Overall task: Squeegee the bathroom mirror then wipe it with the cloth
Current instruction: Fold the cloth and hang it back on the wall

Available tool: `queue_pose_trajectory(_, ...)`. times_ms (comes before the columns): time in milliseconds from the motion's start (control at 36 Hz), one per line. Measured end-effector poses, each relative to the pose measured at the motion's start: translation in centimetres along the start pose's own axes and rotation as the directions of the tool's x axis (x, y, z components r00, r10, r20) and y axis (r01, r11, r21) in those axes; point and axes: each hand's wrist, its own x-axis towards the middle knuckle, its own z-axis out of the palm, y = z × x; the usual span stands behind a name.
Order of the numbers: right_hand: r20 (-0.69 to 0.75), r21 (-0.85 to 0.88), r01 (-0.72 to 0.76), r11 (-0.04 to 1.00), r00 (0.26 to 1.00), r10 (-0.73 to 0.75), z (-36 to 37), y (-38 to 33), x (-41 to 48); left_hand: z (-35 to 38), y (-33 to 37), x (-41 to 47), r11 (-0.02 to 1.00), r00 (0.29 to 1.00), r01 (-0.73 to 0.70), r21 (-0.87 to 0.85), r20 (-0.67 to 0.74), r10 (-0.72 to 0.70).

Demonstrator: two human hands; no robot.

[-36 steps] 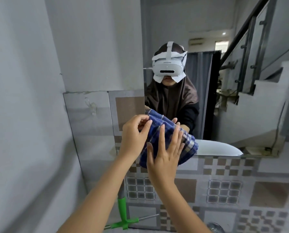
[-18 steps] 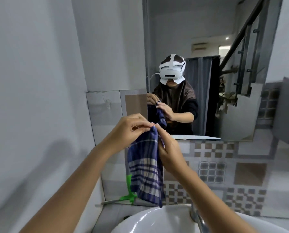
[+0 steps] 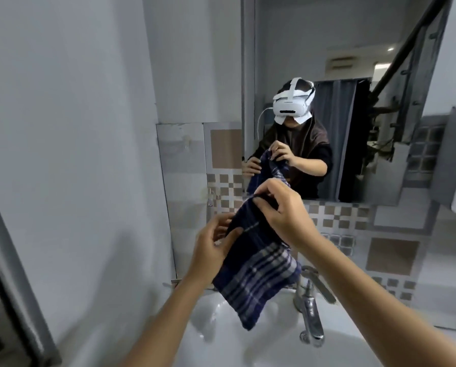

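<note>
A blue checked cloth (image 3: 258, 276) hangs between my two hands above the sink, well short of the glass. My right hand (image 3: 282, 210) pinches its top edge from above. My left hand (image 3: 213, 247) grips the cloth's left side, lower down. The bathroom mirror (image 3: 327, 49) is on the wall ahead and reflects a person wearing a white headset who holds the same cloth. The squeegee is hidden behind the cloth and my arms.
A white sink (image 3: 221, 337) sits right below my hands, with a chrome tap (image 3: 310, 308) at its back edge. Patterned tiles (image 3: 391, 255) cover the wall under the mirror. A plain grey wall (image 3: 62, 128) closes in on the left.
The cloth came off the mirror, where both hands pressed it bunched. It now hangs unfolded over the sink. My hands have dropped and my view has tilted down.
</note>
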Motion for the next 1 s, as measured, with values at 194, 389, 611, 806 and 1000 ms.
queue_pose_trajectory(194,0.03,-0.161,0.021,0.987,0.999,-0.017,-1.8,2.1,2.2,-0.8,-1.2,1.2,0.998,0.994,-0.034,-0.056,-0.109,0.028)
queue_pose_trajectory(389,-0.135,-0.179,0.005,0.984,0.99,-0.03,1.8,2.8,6.0,-6.3,-1.4,8.8,0.928,0.93,-0.308,0.21,-0.142,0.34)
queue_pose_trajectory(611,-0.363,-0.264,0.05,0.963,0.92,-0.147,9.3,2.3,16.7,-11.9,-1.7,21.0,0.868,0.829,-0.311,0.387,-0.336,0.447)
queue_pose_trajectory(806,-0.293,-0.454,0.115,0.883,0.917,-0.27,14.8,3.3,24.2,-15.4,-3.5,28.2,0.914,0.846,-0.201,0.351,-0.409,0.343)
queue_pose_trajectory(1000,-0.211,-0.635,0.152,0.757,0.909,-0.36,17.7,6.7,24.5,-15.9,-6.3,29.3,0.892,0.818,-0.24,0.384,-0.415,0.399)
